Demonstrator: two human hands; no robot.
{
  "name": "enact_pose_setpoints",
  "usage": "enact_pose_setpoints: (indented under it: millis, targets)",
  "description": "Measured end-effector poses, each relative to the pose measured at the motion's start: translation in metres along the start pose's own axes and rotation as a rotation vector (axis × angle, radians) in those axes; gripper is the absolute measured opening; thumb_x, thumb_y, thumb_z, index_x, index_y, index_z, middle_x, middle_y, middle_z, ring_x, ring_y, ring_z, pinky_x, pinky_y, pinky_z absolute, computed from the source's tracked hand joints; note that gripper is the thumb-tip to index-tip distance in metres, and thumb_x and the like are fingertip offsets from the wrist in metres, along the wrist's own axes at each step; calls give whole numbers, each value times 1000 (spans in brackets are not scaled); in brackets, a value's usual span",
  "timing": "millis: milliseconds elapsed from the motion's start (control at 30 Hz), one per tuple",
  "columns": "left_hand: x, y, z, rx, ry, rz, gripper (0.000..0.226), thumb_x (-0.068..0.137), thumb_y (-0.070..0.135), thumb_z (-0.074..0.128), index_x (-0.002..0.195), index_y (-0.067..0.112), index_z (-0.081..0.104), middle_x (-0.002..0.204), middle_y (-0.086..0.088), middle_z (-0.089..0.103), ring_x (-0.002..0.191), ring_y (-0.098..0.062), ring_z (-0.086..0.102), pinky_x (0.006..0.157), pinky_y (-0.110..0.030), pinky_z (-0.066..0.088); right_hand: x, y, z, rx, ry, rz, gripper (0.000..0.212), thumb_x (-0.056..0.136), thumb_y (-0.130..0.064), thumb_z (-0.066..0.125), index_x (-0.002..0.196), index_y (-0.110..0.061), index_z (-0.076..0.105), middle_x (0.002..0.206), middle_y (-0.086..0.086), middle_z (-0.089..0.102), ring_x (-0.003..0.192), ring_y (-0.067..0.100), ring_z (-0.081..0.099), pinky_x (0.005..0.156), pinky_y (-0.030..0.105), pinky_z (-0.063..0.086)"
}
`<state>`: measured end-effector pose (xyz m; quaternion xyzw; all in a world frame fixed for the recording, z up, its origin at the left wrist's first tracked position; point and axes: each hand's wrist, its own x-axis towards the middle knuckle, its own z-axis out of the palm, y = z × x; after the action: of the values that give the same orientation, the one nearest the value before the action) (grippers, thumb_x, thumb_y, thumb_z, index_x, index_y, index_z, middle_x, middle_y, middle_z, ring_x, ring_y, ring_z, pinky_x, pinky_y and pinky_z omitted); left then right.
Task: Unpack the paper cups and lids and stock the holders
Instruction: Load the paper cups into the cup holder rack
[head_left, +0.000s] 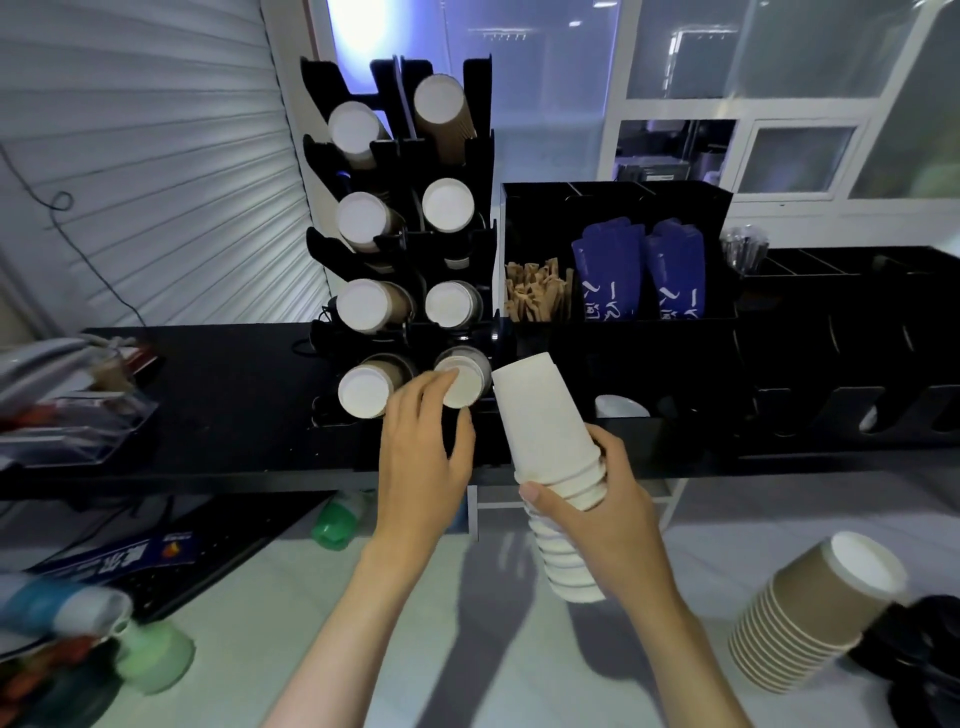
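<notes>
We find the rack (400, 218) at twelve o'clock on the black counter (223, 395), its slots showing cup bottoms. Our left hand (423, 457) reaches to the lowest right slot, fingers (441, 382) loosely curled against the bottom of the cup (462, 384) there; whether they grip or merely touch it, we cannot tell. Our right hand (608, 499) clasps a white stack (550, 467) at its middle, bottoms tilted toward eleven o'clock, just right of that slot. A brown stack (815, 608) lies at four o'clock. In our judgement, loading goes best if we steady the seated cup, align the stack with the slot's axis, and slide it in squarely, without squeezing the paper walls.
</notes>
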<state>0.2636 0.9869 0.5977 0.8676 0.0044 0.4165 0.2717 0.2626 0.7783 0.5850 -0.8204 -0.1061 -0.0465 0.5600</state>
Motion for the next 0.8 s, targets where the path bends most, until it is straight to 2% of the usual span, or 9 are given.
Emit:
enact_pose_setpoints:
  millis: [67, 133, 233, 300, 400, 533, 600, 700, 800]
  targets:
    - [-19, 23, -14, -296, -25, -181, 39, 103, 30, 62, 141, 19, 56, 133, 6, 61, 125, -13, 56, 104, -29, 45, -6, -4, 0, 27, -15, 4, 86, 62, -68, 90, 134, -57, 45, 120, -25, 66, 107, -1, 65, 89, 33, 57]
    - [-30, 44, -25, -639, -201, -465, 52, 94, 46, 71, 140, 30, 54, 131, 11, 65, 118, -5, 63, 99, -29, 52, -12, -9, 2, 32, -43, -15, 86, 63, -66, 90, 135, -56, 46, 121, -24, 68, 108, 0, 66, 89, 34, 58]
    - [-42, 57, -30, -902, -358, -683, 70, 77, 40, 90, 137, 31, 54, 127, 8, 71, 110, -7, 71, 88, -31, 60, -21, -16, 10, -64, -131, -77, 85, 71, -50, 88, 140, -58, 39, 124, -20, 67, 106, 6, 68, 87, 41, 61]
    - [-44, 55, -30, -978, -317, -733, 74, 74, 29, 92, 138, 26, 55, 127, 3, 73, 115, -16, 71, 91, -38, 61, -26, -20, 14, -89, -228, -99, 90, 76, -52, 83, 146, -64, 28, 133, -19, 62, 112, 10, 66, 90, 44, 59]
    - [-41, 46, -35, -1133, -237, -832, 70, 74, 23, 86, 138, 20, 57, 124, -7, 74, 114, -28, 72, 93, -46, 60, -31, -24, 14, -62, -313, -111, 98, 78, -65, 81, 151, -69, 15, 142, -23, 56, 121, 2, 61, 97, 36, 56]
    - [-41, 43, -39, -1216, -207, -888, 69, 75, 21, 83, 138, 24, 55, 123, -8, 75, 113, -30, 73, 94, -48, 60, -32, -25, 13, -64, -326, -65, 116, 73, -61, 86, 154, -67, 4, 118, -29, 63, 101, -10, 63, 84, 21, 55]
    - [-40, 45, -40, -1222, -214, -911, 70, 76, 21, 84, 139, 26, 53, 121, -8, 75, 111, -28, 74, 92, -45, 61, -31, -26, 17, -85, -315, -63, 119, 72, -58, 87, 155, -66, 2, 111, -27, 64, 98, -7, 64, 84, 26, 56]
    - [-36, 45, -41, -1144, -208, -871, 63, 85, 15, 84, 138, 26, 53, 121, -7, 75, 110, -29, 74, 77, -37, 62, -29, -27, 22, -81, -293, -71, 121, 69, -61, 86, 155, -66, 1, 116, -25, 64, 105, 0, 65, 91, 38, 59]
    - [-28, 41, -42, -1091, -151, -816, 61, 84, 14, 85, 135, 26, 52, 126, -10, 71, 116, -31, 71, 91, -48, 61, -27, -33, 27, -96, -248, -98, 119, 66, -63, 83, 155, -63, 3, 118, -24, 63, 105, 3, 66, 90, 40, 59]
